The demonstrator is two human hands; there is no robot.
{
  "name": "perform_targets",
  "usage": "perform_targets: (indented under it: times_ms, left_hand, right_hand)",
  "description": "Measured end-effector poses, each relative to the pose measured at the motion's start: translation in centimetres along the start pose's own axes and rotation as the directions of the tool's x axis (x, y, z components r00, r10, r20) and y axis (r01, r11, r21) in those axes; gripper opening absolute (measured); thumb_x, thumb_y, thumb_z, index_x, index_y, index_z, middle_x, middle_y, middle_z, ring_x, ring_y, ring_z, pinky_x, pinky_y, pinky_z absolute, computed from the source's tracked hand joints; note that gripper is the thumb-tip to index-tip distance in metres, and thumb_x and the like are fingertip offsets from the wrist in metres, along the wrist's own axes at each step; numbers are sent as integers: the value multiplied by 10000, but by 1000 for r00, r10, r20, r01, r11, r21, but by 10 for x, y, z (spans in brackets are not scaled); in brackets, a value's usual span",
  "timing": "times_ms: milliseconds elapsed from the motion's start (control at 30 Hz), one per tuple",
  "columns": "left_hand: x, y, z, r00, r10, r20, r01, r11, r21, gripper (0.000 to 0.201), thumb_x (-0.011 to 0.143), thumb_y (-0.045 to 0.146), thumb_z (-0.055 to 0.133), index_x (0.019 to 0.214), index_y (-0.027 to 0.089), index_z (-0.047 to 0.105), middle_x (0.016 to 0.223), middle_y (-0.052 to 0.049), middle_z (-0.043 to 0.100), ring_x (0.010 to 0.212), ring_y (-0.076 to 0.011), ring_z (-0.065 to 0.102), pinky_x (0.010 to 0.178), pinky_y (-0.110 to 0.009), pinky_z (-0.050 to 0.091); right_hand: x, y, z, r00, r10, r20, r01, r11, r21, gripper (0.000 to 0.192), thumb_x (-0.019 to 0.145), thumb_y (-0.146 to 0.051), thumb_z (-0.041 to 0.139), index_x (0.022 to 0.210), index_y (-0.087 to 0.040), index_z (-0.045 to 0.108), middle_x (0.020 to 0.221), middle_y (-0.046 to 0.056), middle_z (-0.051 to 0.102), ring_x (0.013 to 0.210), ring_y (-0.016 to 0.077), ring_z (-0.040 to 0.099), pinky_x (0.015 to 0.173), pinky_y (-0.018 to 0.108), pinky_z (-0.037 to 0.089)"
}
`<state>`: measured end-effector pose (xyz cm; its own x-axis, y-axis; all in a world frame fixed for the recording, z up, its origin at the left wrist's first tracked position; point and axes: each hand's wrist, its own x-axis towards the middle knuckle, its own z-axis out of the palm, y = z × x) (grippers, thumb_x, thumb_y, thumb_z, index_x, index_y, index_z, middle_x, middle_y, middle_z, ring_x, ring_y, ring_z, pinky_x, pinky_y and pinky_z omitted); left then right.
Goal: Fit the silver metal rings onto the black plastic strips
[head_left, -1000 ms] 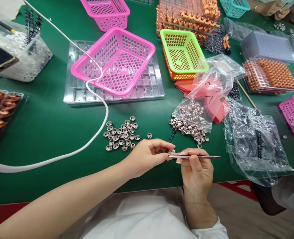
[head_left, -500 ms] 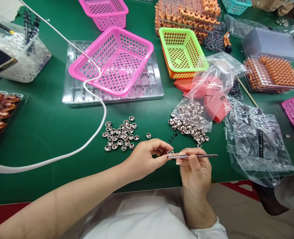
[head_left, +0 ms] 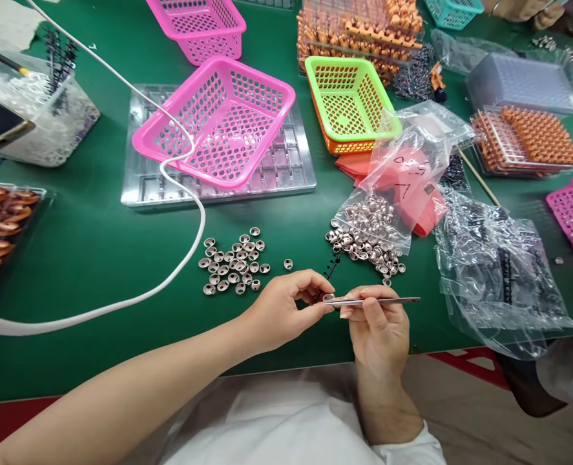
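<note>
Between thumb and fingers, my left hand (head_left: 283,311) pinches a small silver metal cup (head_left: 328,298). A thin black plastic sprue with short side pegs (head_left: 333,266) runs out from behind the same fingers; whether they grip it too is hidden. My right hand (head_left: 380,329) is closed round slim metal tweezers (head_left: 387,301), held level, their tip at the silver cup. Beyond the hands lies a heap of like silver cups (head_left: 387,259), partly under a clear plastic bag (head_left: 397,226). Farther left is a loose group of cups (head_left: 235,265), with one single cup (head_left: 288,264) apart.
A pink basket (head_left: 143,139) rests on a clear moulded tray (head_left: 300,174), a white cable (head_left: 201,226) draped across it. Stacked green and orange baskets (head_left: 315,84) stand behind the bag. Right are crumpled plastic bags (head_left: 504,271); left, a tub of clear pieces (head_left: 68,123).
The tweezers' tip has come closer onto the silver cup at my left fingertips. Both hands stay nearly in place; the whole view has shifted slightly.
</note>
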<state>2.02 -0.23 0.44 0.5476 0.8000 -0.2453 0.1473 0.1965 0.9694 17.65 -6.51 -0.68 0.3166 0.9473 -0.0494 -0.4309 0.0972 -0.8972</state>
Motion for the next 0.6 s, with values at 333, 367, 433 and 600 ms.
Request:
perform_targets:
  times_ms: [333, 367, 433, 600]
  left_hand:
    - [4, -4, 3, 978, -202, 48, 205, 976, -69, 281, 820, 284, 721, 1053, 128, 744, 882, -65, 730, 693, -149, 654, 616, -266, 572]
    - [5, -4, 4, 974, -225, 41, 228, 969, -97, 288, 808, 283, 734, 1049, 125, 736, 859, -57, 727, 685, -145, 648, 608, -260, 573]
    - [8, -5, 5, 971, -237, 24, 238, 960, -146, 280, 791, 264, 742, 1032, 123, 721, 834, -42, 716, 683, -135, 641, 609, -249, 577]
    - [13, -8, 3, 982, -185, -22, 175, 955, -238, 237, 780, 219, 729, 1003, 139, 710, 821, -10, 668, 678, -113, 629, 631, -245, 594]
  right_hand:
    - [2, 2, -1, 999, -33, -30, 30, 995, -95, 63, 910, -283, 699, 902, -223, 716, 786, 9, 731, 614, 127, 678, 599, 278, 598]
    - [2, 2, -1, 998, -51, -38, 46, 993, -112, 61, 912, -279, 694, 906, -221, 713, 788, 11, 732, 621, 131, 679, 602, 283, 599]
    - [1, 2, -2, 995, -82, -50, 74, 987, -141, 53, 920, -265, 679, 917, -219, 706, 795, 15, 735, 639, 137, 683, 612, 291, 601]
    - [-4, -5, -8, 991, -129, -37, 118, 969, -215, 48, 926, -229, 663, 961, -210, 691, 838, 22, 743, 661, 145, 691, 618, 304, 602]
